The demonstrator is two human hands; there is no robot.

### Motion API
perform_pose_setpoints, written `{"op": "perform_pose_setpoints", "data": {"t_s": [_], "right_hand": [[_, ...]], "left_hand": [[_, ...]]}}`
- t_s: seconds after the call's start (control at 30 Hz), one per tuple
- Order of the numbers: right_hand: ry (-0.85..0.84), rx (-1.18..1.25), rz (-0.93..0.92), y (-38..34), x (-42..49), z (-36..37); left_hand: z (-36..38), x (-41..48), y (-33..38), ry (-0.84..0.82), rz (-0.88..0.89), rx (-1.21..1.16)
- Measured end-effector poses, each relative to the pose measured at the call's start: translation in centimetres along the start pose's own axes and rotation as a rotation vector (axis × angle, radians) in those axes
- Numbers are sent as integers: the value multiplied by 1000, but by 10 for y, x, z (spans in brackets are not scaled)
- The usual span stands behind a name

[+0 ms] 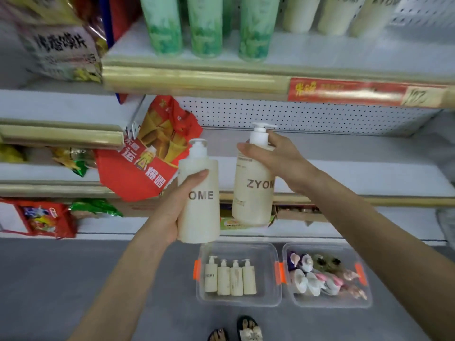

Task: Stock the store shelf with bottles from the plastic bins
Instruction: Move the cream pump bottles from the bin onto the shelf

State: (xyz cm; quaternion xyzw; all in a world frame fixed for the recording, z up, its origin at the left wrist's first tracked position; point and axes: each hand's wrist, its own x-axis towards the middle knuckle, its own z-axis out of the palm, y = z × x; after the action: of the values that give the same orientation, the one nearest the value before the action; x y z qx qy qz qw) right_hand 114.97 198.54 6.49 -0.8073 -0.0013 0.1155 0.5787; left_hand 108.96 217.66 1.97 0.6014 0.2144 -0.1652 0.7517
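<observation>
Beyond our hands runs a smooth white shelf (344,173). Far below them, a clear plastic bin (236,303) holds four cream pump bottles (223,279). Our left hand (182,203) curls round one matte cylindrical bottle (202,217) — our right hand (278,158) clamps a second bottle (251,200) just beside it.

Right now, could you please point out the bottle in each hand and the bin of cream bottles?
Left-hand bottle (202,220): head view, body below the lettering.
Right-hand bottle (251,207): head view, body below the lettering.
Bin of cream bottles (238,302): head view, near rim.
</observation>
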Motion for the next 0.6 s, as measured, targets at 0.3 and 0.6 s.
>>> {"op": "perform_pose_setpoints", "data": {"t_s": [0.3, 0.6], "right_hand": [[79, 11, -68, -73, -38, -24], [182, -17, -221, -143, -70, -65]], "left_hand": [[22, -53, 93, -83, 251, 63], [46, -102, 166, -129, 548, 146]]}}
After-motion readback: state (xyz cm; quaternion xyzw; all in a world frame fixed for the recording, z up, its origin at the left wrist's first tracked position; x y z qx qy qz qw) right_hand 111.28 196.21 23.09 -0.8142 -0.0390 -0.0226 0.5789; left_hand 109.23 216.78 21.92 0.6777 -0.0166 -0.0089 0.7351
